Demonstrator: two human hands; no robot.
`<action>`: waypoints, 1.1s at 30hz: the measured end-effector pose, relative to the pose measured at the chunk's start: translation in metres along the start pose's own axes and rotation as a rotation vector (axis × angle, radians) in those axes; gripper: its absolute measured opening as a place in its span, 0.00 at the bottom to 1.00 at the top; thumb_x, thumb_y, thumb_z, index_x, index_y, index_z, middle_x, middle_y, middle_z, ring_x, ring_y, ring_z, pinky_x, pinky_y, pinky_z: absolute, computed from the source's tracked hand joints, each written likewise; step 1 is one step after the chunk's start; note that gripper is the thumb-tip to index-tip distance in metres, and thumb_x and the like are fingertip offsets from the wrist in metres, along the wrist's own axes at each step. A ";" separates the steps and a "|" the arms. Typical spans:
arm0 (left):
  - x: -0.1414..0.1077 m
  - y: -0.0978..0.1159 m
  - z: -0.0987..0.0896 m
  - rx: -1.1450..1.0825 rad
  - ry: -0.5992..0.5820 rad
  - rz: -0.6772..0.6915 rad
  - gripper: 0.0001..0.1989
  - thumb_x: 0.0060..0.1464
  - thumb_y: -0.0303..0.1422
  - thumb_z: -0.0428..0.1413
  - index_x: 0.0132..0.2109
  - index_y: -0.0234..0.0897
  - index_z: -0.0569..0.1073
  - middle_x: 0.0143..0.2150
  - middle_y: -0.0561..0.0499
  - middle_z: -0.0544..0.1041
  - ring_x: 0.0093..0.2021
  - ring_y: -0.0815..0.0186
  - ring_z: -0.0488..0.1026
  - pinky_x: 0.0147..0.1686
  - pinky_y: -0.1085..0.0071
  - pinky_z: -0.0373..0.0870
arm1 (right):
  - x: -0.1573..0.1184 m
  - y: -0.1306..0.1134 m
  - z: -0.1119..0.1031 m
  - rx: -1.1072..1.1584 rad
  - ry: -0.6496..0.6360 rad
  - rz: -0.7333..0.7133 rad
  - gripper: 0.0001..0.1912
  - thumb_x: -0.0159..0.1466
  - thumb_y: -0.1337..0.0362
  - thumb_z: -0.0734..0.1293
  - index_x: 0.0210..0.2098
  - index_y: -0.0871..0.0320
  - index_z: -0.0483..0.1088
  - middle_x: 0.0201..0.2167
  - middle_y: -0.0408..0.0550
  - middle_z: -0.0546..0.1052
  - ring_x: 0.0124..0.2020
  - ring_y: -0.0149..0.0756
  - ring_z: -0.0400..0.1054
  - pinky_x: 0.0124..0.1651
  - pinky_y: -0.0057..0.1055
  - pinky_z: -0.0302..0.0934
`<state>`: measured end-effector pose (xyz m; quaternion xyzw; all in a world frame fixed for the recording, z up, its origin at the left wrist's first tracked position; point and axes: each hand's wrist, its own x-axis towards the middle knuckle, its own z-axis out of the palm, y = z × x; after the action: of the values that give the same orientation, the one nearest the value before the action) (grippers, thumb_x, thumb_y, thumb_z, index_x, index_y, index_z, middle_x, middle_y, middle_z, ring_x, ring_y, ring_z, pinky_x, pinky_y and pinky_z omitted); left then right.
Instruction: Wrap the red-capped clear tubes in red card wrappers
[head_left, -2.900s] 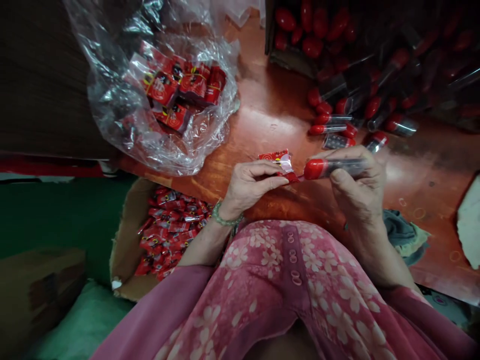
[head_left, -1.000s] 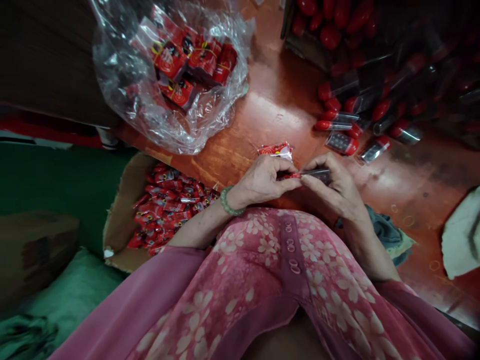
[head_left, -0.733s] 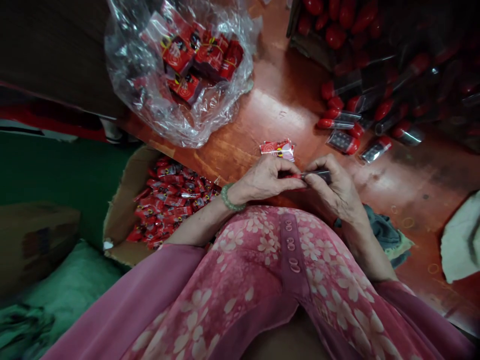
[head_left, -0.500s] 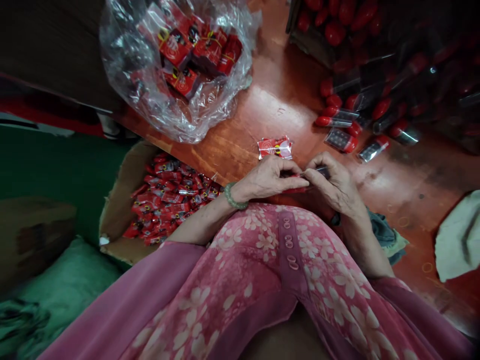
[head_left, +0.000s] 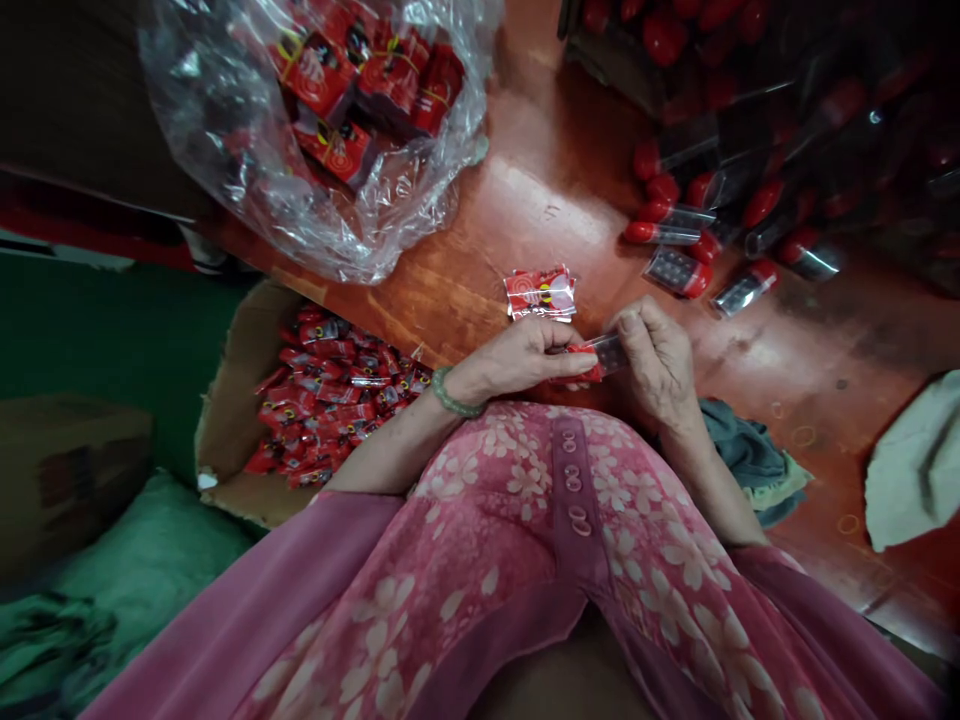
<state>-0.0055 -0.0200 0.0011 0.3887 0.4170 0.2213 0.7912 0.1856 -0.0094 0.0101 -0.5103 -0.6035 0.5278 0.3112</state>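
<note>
My left hand (head_left: pixel 517 358), with a green bangle at the wrist, is closed on a small red printed packet (head_left: pixel 583 366). A clear tube (head_left: pixel 610 353) with a dark inside lies in line with the packet; its left end meets the packet's opening, and I cannot tell how deep it sits. On the tube's right end are the closed thumb and fingers of my right hand (head_left: pixel 658 362). Just beyond my left hand lies a small stack of flat red printed packets (head_left: pixel 541 292) on the reddish table (head_left: pixel 517 200).
Clear tubes with red caps (head_left: pixel 677 272) lie heaped at the right, running into shadow. A clear plastic bag (head_left: pixel 360 245) at the upper left holds bundled red packets. Filled red packets lie in a cardboard box (head_left: pixel 232 400) at the left. A dark cloth (head_left: pixel 739 445) lies beside my right forearm.
My hands have drawn slightly apart. The right fingers have moved to the tube's outer end, so more of the tube and packet shows. The whole view has shifted a little.
</note>
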 end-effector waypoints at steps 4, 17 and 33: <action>-0.001 0.003 0.000 -0.001 -0.064 -0.041 0.24 0.50 0.51 0.65 0.33 0.30 0.77 0.29 0.50 0.76 0.28 0.72 0.69 0.30 0.74 0.65 | -0.001 0.004 -0.002 0.009 -0.042 0.032 0.25 0.70 0.41 0.61 0.27 0.54 0.65 0.25 0.40 0.64 0.27 0.31 0.58 0.32 0.33 0.55; 0.008 0.006 0.006 -0.032 -0.038 -0.026 0.25 0.47 0.51 0.68 0.35 0.30 0.78 0.31 0.49 0.79 0.31 0.70 0.73 0.37 0.71 0.69 | 0.006 0.003 -0.007 0.072 -0.034 0.134 0.26 0.67 0.38 0.63 0.27 0.53 0.64 0.22 0.39 0.64 0.23 0.30 0.57 0.28 0.32 0.54; 0.014 -0.006 0.009 -0.284 -0.077 -0.160 0.23 0.41 0.46 0.72 0.32 0.31 0.75 0.29 0.51 0.77 0.26 0.74 0.69 0.30 0.74 0.63 | 0.013 0.005 -0.004 -0.060 -0.113 0.114 0.30 0.66 0.34 0.61 0.25 0.54 0.63 0.22 0.40 0.63 0.24 0.30 0.56 0.30 0.32 0.55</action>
<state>0.0101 -0.0185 -0.0074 0.2466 0.3803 0.1994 0.8688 0.1865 0.0038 0.0043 -0.5225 -0.6055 0.5543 0.2306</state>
